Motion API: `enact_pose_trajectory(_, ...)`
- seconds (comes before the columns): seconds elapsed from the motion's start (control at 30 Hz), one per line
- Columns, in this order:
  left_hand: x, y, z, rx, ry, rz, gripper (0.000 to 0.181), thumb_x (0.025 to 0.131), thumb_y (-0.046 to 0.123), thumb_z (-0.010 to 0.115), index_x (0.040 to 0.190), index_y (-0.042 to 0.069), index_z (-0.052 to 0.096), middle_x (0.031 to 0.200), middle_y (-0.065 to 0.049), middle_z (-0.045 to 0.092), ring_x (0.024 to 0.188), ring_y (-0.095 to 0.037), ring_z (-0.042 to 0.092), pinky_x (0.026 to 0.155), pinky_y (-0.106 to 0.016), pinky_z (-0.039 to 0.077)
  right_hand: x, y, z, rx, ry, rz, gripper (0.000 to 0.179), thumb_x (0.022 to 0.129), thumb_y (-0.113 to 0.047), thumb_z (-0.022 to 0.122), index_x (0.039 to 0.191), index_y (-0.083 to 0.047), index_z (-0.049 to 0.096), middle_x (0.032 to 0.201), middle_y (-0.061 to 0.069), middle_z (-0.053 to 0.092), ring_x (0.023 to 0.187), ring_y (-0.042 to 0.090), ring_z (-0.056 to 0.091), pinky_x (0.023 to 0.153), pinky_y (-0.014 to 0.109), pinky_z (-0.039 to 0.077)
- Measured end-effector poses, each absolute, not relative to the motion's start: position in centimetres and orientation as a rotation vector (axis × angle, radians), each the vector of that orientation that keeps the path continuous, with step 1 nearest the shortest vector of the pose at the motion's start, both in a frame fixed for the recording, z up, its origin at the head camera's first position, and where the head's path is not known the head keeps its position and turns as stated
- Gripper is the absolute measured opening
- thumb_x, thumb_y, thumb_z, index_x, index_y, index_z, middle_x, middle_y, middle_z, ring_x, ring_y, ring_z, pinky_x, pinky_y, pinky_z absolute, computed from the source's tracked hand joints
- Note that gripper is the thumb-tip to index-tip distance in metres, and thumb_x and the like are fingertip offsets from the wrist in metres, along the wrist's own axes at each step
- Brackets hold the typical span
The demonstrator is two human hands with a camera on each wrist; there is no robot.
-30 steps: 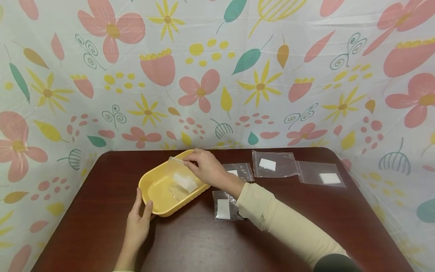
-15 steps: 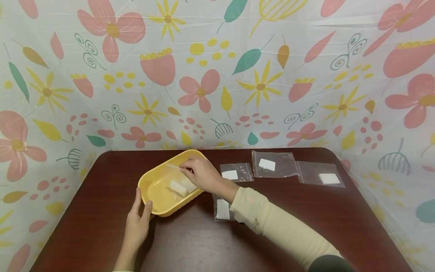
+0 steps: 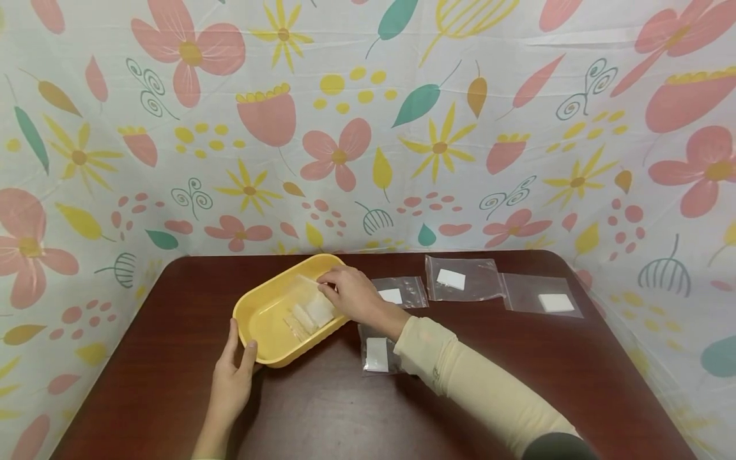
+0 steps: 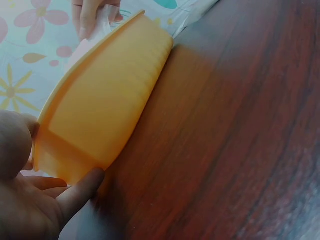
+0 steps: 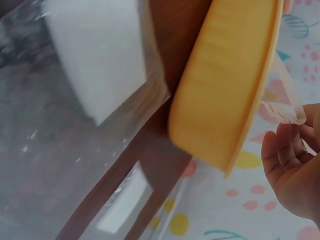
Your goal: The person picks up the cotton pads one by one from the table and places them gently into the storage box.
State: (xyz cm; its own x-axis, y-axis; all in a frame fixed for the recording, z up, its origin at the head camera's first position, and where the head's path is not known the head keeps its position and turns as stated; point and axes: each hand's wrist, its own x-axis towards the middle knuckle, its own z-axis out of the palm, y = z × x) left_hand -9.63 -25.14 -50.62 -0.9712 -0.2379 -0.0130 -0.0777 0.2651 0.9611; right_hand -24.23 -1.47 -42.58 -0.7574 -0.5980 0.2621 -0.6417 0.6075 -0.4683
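A yellow plastic basin (image 3: 267, 329) stands at the left back of the table. My left hand (image 3: 232, 377) grips its near left end, thumb and fingers at the wall; the left wrist view shows the fingers spread along that end. Over the basin's far right side, my right hand (image 3: 351, 291) pinches the top edge of a clear zip bag (image 3: 303, 289) with a white block in it. The bag hangs down into the basin, close over other bagged pieces (image 3: 296, 324) at the bottom. In the right wrist view, curled fingers (image 5: 286, 145) hold the bag's edge above the rim.
Several clear bags with white blocks lie on the dark red table (image 3: 345, 409): one bag (image 3: 376, 354) beside the basin, one (image 3: 411, 291) behind the right wrist, and two bags (image 3: 477, 281) (image 3: 543, 295) at the back right. A flowered curtain (image 3: 368, 128) hangs behind.
The held bag has sunk lower into the basin, its block settling toward the right wall. My right hand dipped and shifted left, then moved slightly right. Left hand and basin stay put.
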Motion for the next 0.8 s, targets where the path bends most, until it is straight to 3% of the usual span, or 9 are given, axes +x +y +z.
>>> enact_pose_trajectory(0.13, -9.6, -25.1, -50.6, 0.291, -2.396, -1.781, 0.068, 0.108, 0.027, 0.049, 0.162, 0.015, 0.01, 0.166, -0.006, 0.008, 0.144, -0.034, 0.025, 0.086, -0.02, 0.056, -24.7, -0.8, -43.0, 1.01, -2.739, 0.832, 0.018, 0.098, -0.017, 0.068, 0.109, -0.007, 0.078, 0.1, 0.004, 0.07, 0.09, 0.017, 0.064, 0.078, 0.031, 0.056)
enact_pose_trajectory(0.5, -9.5, -25.0, -50.3, 0.263, -2.377, -1.791, 0.068, 0.108, 0.023, 0.049, 0.162, 0.015, 0.01, 0.166, -0.008, 0.008, 0.143, -0.036, 0.027, 0.085, -0.018, 0.055, -25.8, 1.0, -43.1, 0.857, -2.77, 0.855, 0.019, 0.097, -0.02, 0.071, 0.109, -0.007, 0.078, 0.09, 0.003, 0.065, 0.076, 0.015, 0.058, 0.064, 0.027, 0.052)
enact_pose_trajectory(0.8, -9.5, -25.0, -50.4, 0.285, -2.408, -1.767, 0.068, 0.108, 0.028, 0.049, 0.162, 0.018, 0.01, 0.166, -0.009, 0.008, 0.143, -0.035, 0.028, 0.085, -0.019, 0.055, -25.6, 2.0, -42.9, 0.829, -2.791, 0.891, 0.019, 0.097, -0.022, 0.071, 0.108, -0.009, 0.078, 0.091, 0.0, 0.065, 0.079, 0.014, 0.058, 0.067, 0.029, 0.052)
